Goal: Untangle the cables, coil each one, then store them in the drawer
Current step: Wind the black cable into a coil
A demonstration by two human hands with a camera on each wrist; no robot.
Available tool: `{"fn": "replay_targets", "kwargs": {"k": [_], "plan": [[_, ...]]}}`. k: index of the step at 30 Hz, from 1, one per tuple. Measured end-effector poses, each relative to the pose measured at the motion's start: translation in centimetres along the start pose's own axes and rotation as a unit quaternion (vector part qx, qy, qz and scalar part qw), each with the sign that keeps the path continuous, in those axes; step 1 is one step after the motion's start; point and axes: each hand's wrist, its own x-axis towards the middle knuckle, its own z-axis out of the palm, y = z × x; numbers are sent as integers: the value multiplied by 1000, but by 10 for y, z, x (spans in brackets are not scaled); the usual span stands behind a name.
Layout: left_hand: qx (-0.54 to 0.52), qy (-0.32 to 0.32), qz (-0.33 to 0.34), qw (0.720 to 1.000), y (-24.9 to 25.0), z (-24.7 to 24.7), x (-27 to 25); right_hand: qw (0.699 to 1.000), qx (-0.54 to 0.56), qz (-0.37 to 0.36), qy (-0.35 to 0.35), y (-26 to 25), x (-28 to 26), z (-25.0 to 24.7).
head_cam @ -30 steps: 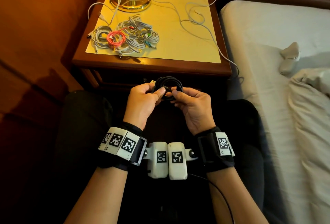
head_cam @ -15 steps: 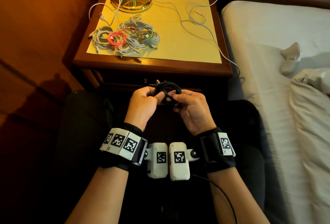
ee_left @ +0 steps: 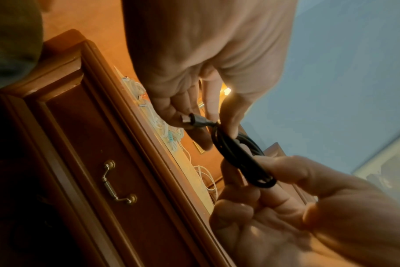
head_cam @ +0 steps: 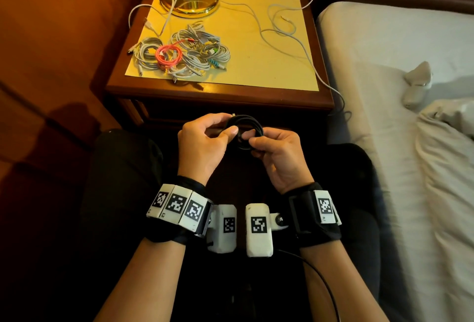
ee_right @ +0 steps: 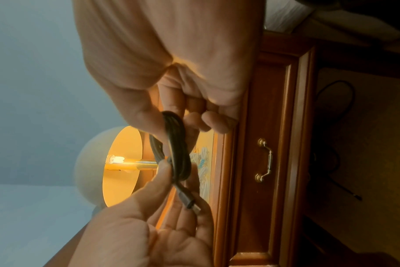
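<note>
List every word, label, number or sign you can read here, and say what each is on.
No readable words, brands or numbers.
Left wrist band: square black-and-white marker codes, no letters; tiny marks beneath are too small to read.
Right wrist band: the same; the small print beneath is blurred.
Black cable, drawer: no markings show.

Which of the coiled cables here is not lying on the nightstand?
The black cable: both hands hold its coil in front of the nightstand, the left hand and the right hand. The white and pink coils lie on top.
</note>
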Motion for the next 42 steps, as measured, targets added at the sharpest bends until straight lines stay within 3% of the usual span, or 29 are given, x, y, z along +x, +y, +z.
{"fn": "replay_targets", "kwargs": {"k": [7, 13, 23, 30, 35, 42], "plan": [[-68, -43, -13, 997, -2, -2, 2, 1000, 7, -20, -22, 2, 1, -3], [-59, -73, -15, 995, -3, -4, 3, 999, 40, -5, -28, 2, 1, -2], [-52, -26, -10, 998, -6, -4, 0, 997, 2, 64, -30, -1, 0, 3], [-14, -81, 14, 997, -5, -4, 1, 997, -45, 56, 33, -1, 0, 3], [38, -50, 47, 997, -3, -2, 1, 995, -82, 41, 50, -5, -1, 7], [-3, -74, -8, 997, -4, -5, 4, 995, -59, 51, 61, -4, 0, 9]]}}
